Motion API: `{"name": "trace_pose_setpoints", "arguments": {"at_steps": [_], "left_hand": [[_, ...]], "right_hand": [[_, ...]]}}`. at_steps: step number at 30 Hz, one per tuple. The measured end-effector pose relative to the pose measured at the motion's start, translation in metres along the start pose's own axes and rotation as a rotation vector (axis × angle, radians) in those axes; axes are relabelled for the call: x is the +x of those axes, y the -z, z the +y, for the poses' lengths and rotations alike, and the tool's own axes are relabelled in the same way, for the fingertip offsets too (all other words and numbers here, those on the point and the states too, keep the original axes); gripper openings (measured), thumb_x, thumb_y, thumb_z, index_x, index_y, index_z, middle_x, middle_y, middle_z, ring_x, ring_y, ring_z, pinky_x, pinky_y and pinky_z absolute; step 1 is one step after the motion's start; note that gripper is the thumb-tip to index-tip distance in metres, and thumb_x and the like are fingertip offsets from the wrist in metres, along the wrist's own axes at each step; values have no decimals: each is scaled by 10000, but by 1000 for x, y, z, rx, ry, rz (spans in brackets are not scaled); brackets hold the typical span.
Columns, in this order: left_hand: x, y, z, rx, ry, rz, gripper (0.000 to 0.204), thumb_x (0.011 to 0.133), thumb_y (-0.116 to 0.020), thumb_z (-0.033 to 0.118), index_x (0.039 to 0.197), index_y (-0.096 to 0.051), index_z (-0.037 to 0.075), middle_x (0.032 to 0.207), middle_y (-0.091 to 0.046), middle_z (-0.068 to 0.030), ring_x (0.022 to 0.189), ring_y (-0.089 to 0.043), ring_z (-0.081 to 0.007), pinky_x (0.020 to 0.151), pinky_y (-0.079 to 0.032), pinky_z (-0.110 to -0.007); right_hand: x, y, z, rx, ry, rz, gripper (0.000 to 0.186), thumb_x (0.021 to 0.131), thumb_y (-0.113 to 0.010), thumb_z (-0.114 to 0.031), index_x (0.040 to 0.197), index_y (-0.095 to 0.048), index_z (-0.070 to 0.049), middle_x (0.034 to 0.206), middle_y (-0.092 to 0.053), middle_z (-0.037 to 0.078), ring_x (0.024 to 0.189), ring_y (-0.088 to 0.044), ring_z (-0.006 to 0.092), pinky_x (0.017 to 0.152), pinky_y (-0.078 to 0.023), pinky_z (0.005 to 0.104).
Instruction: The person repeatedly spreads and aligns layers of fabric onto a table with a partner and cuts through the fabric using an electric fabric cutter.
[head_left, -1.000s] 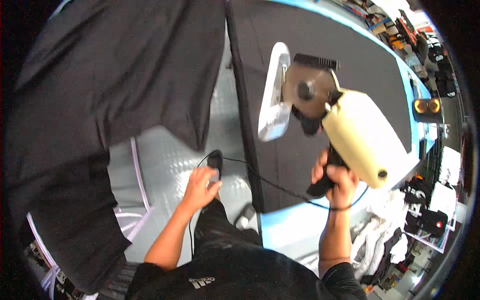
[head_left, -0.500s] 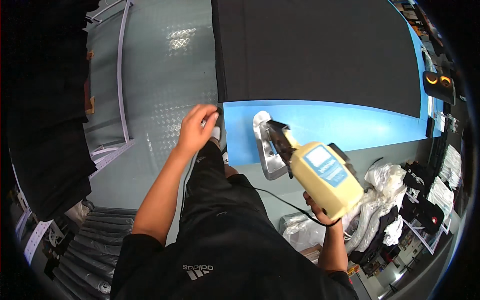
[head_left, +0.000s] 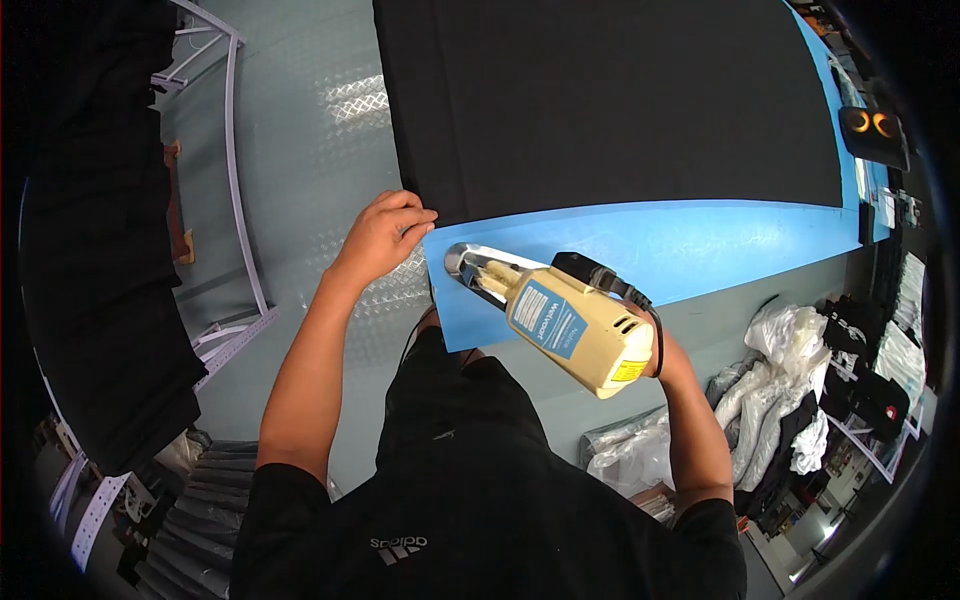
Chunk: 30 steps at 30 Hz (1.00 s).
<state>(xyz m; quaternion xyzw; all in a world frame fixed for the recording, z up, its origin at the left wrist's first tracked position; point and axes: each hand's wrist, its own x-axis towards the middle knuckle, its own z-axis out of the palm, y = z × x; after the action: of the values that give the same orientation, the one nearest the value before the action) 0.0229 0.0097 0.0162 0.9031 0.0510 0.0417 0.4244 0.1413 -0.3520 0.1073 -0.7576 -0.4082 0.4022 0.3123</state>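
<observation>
Black fabric (head_left: 620,110) lies flat on a blue-topped table (head_left: 720,240), its near edge running across the blue surface. My left hand (head_left: 388,232) is closed at the fabric's near left corner, thumb and fingertips pinching the edge. My right hand (head_left: 668,348) grips a cream electric fabric cutter (head_left: 575,330) with a metal base and a black cord; its fingers are mostly hidden behind the body. The cutter's metal nose points at the table's left end, over the blue strip just short of the fabric.
Purple metal racking (head_left: 235,170) with dark cloth (head_left: 90,250) stands at the left. Wrapped rolls (head_left: 200,510) are stacked at the lower left. Plastic-wrapped bundles (head_left: 765,370) sit at the lower right. A dark device with two glowing rings (head_left: 872,130) is at the table's far right.
My left hand has come onto the fabric corner. The cutter has swung left and levelled over the blue strip, its base now nearer the table's left end.
</observation>
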Motion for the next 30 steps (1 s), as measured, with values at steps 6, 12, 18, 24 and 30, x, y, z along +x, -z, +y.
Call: {"name": "trace_pose_setpoints", "arguments": {"at_steps": [6,12,18,24,30], "left_hand": [[-3,4,3,196,-234,8,131,754,-639,64,874,-636,12,841,-559,-60,787,-547,-226,727,-460,-339],[-5,5,6,276,-284,-79,158,736,-653,36,889,-625,6,851,-565,-82,760,-548,-239,709,-460,-340],[23,13,21,218,-211,78,236,776,-638,172,975,-613,46,983,-548,-72,931,-502,-271,833,-389,-411],[86,-21,36,630,-75,41,599,820,-523,528,1312,-448,195,1386,-353,-100,1313,-245,-348,1017,-136,-632],[83,-44,41,703,91,-7,727,786,-508,608,1375,-366,206,1449,-269,-104,1355,-159,-363,986,-76,-699]], "right_hand": [[9,12,-2,-172,72,-111,657,670,-672,-339,1223,-480,-39,1056,-567,195,857,-518,371,790,-410,414],[23,21,-27,-64,104,-79,440,660,-665,-274,1008,-554,-27,835,-582,194,781,-555,411,673,-468,428],[24,44,7,417,-207,-258,530,753,-687,-134,1237,-493,-40,979,-627,114,886,-598,189,813,-473,307],[92,85,31,-236,-224,523,502,865,-584,-340,1263,-482,-52,1231,-526,141,1142,-486,266,945,-387,388],[124,88,127,-803,-373,704,671,839,-484,-560,1387,-344,-198,1465,-234,140,1364,-160,337,1032,-87,626]]}}
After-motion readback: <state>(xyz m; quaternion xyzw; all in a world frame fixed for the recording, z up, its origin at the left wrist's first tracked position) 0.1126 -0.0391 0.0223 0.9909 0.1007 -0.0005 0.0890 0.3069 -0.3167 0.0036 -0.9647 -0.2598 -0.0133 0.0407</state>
